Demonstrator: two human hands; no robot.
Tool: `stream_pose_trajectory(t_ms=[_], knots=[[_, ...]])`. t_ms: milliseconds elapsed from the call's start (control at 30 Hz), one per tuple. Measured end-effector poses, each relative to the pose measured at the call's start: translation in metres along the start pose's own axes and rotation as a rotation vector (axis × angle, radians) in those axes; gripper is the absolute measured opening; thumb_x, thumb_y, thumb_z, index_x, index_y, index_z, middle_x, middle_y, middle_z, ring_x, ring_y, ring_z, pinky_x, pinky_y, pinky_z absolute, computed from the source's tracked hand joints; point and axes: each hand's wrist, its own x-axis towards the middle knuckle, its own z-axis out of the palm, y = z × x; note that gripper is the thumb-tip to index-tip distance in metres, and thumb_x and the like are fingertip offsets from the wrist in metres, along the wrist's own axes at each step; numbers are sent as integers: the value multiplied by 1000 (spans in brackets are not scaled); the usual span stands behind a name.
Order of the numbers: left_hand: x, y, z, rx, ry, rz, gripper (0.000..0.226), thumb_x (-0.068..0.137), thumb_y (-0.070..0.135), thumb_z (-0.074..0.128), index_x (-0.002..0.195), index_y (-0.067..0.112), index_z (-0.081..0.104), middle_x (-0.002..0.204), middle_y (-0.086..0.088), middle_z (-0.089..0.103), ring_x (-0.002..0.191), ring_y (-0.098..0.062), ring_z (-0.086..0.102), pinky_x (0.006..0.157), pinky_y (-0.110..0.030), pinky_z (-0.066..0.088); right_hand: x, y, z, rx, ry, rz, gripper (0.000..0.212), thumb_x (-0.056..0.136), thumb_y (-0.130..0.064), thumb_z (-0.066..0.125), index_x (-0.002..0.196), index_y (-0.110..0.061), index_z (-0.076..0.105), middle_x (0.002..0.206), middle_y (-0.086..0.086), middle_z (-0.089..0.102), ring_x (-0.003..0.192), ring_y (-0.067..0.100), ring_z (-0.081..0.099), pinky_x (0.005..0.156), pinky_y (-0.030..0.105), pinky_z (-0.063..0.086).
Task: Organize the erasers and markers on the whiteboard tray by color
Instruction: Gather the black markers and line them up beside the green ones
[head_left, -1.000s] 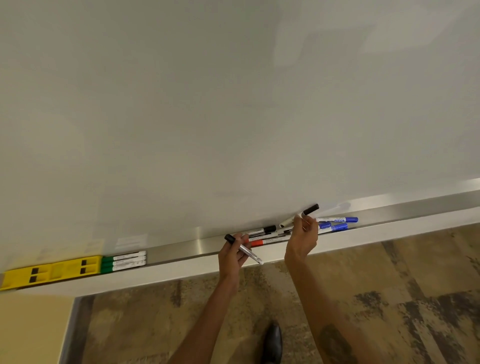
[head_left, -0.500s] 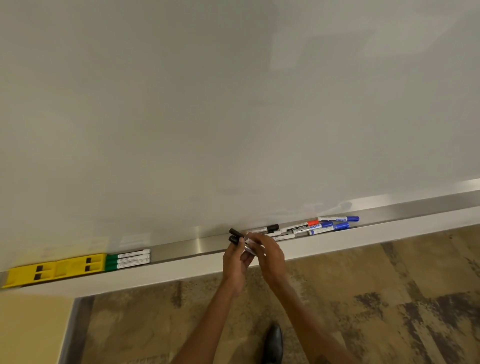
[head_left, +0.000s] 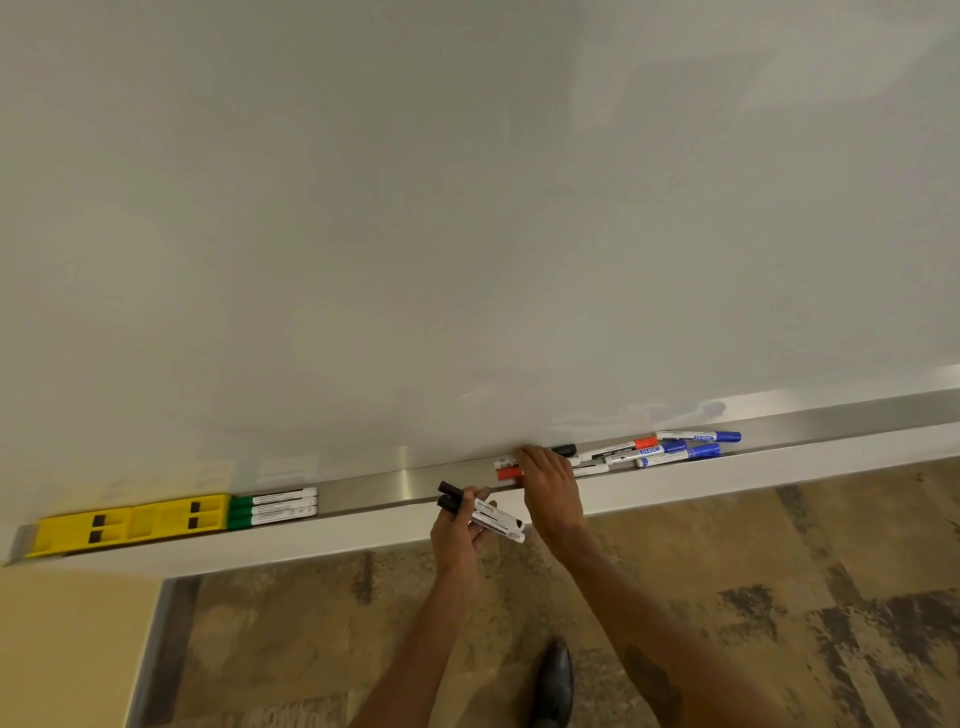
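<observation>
At the tray's (head_left: 374, 496) left end, two yellow erasers (head_left: 130, 522) are sitting touching three green markers (head_left: 274, 506). The left hand (head_left: 457, 538) is gripping two black-capped markers (head_left: 480, 512) just in front of the tray. The right hand (head_left: 550, 486) is lying fingers-down on the mixed markers (head_left: 649, 451), hiding part of them; whether it is gripping one I cannot tell.

The left hand (head_left: 457, 538) grips two black-capped markers (head_left: 480, 512) just in front of the whiteboard tray (head_left: 395, 483); the right hand (head_left: 550, 486) rests over the loose pile of red, black and blue markers (head_left: 644, 452) in the tray; at the far left, two yellow erasers (head_left: 130, 525) sit beside three green markers (head_left: 275, 506).
</observation>
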Motion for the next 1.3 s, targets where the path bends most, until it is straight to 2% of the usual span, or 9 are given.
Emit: stream_pose_trajectory(t_ms=[67, 233, 367, 500, 767, 933, 1100, 1233, 1300], knots=[[0, 0, -3, 0, -6, -4, 17, 94, 18, 61, 105, 7, 66, 111, -13, 73, 106, -33, 68, 97, -52, 52, 3, 0, 0, -34, -30, -24, 53, 95, -3, 52, 146, -16, 42, 150, 3, 45, 143, 20, 37, 121, 35, 23], [4, 3, -8, -20, 3, -18, 26, 95, 17, 60, 115, 1, 62, 114, -16, 71, 105, -33, 67, 94, -50, 53, 3, 5, 3, -102, -55, -52, 55, 95, -5, 53, 147, -16, 40, 150, 4, 43, 143, 23, 35, 121, 37, 22], [4, 5, -10, -22, -14, -8, 15, 95, 15, 59, 106, 7, 65, 112, -15, 71, 101, -29, 69, 89, -47, 55, 2, 8, 3, -115, -68, -78, 60, 91, -1, 57, 146, -17, 41, 148, 6, 42, 140, 25, 36, 120, 39, 24], [6, 5, -9, -5, -20, -7, 15, 95, 17, 59, 106, 8, 65, 113, -14, 72, 101, -29, 69, 87, -44, 56, 3, 8, 2, -126, -90, -78, 56, 94, -7, 58, 146, -18, 41, 149, 5, 40, 141, 24, 34, 120, 40, 22], [7, 0, -5, -18, -35, -2, 34, 98, 12, 54, 132, 9, 54, 122, -20, 66, 111, -37, 65, 92, -48, 53, 4, 6, -2, -95, -81, -57, 47, 92, -5, 55, 136, -20, 47, 142, 0, 49, 136, 21, 41, 113, 37, 28], [7, 0, -5, -50, -41, -27, 32, 95, 15, 59, 126, 6, 57, 118, -19, 69, 107, -37, 67, 91, -49, 54, 7, 9, -3, -129, -110, -120, 51, 94, -8, 56, 142, -22, 46, 144, 0, 45, 140, 21, 36, 115, 38, 27], [7, 0, -6, -55, -45, -50, 14, 96, 16, 57, 109, 9, 60, 118, -16, 70, 109, -39, 66, 96, -53, 51, 8, 8, -1, -127, -93, -97, 43, 95, -10, 54, 137, -19, 48, 141, 1, 48, 136, 21, 40, 112, 36, 30], [6, -1, -7, -40, -55, -44, 14, 97, 15, 56, 107, 7, 62, 116, -16, 70, 107, -39, 66, 95, -53, 52, 7, 7, -2, -112, -65, -89, 40, 91, -2, 56, 129, -16, 54, 133, 3, 56, 128, 25, 50, 105, 38, 38], [6, -1, -8, -47, -45, -44, 19, 96, 15, 57, 112, 6, 60, 115, -15, 71, 106, -38, 67, 88, -48, 56, 7, 8, -2, -113, -46, -93, 42, 90, -2, 55, 130, -15, 56, 133, 3, 58, 127, 26, 52, 104, 39, 40]])
